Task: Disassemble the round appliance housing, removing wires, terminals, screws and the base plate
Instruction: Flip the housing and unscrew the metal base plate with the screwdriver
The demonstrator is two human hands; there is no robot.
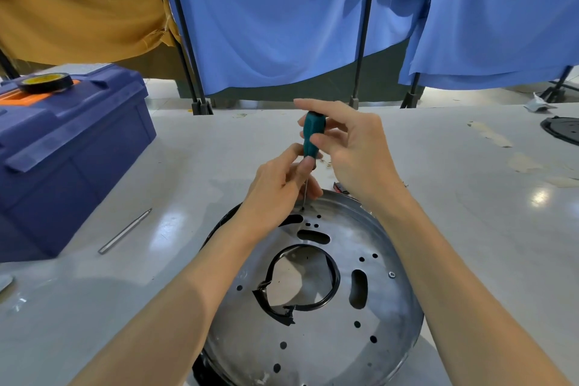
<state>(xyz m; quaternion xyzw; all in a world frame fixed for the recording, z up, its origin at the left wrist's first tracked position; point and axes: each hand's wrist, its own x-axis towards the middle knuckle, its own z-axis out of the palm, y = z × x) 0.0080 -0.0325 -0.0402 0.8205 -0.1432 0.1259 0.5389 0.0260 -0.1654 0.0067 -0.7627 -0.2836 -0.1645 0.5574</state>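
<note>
Round silver metal housing plate lies flat on the white tabletop, at the near edge, directly below me. Its face carries drilled holes and oblong slots. A cracked black ring lines the central opening. One screw sits near the right rim.

Teal-handled screwdriver stands almost upright, tip down at the plate's far rim. My right hand is wrapped around the handle. My left hand pinches the thin shaft just under the handle. The left hand and wrist cover the far-left part of the plate; I cannot tell whether a screw sits under the tip.

Around: a small red-and-black part just behind the plate; a slim metal rod to the left; a dark blue plastic toolbox far left, with a black tape roll on its lid; a black round part at the right edge.

Behind the table: blue fabric curtains on black poles, and a mustard cloth at left.
</note>
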